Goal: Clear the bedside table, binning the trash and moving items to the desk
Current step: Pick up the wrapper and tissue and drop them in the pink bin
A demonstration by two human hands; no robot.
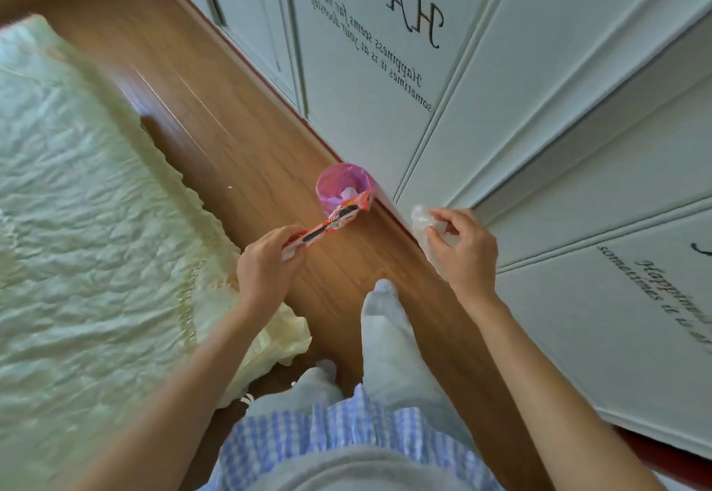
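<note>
Wooden floor (239, 136) is running as a narrow strip between the bed (77, 221) and the white wardrobe doors (481, 86), with the pink-lined bin (341, 184) standing against the doors' foot, ahead of both hands. The left hand (266, 263) is pinching an orange wrapper (331, 221) whose long axis is pointing at the bin, its far end already overlapping the rim. The right hand (462, 248), beside the doors, is curling round what seems crumpled clear plastic (422, 224), slightly farther off.
</note>
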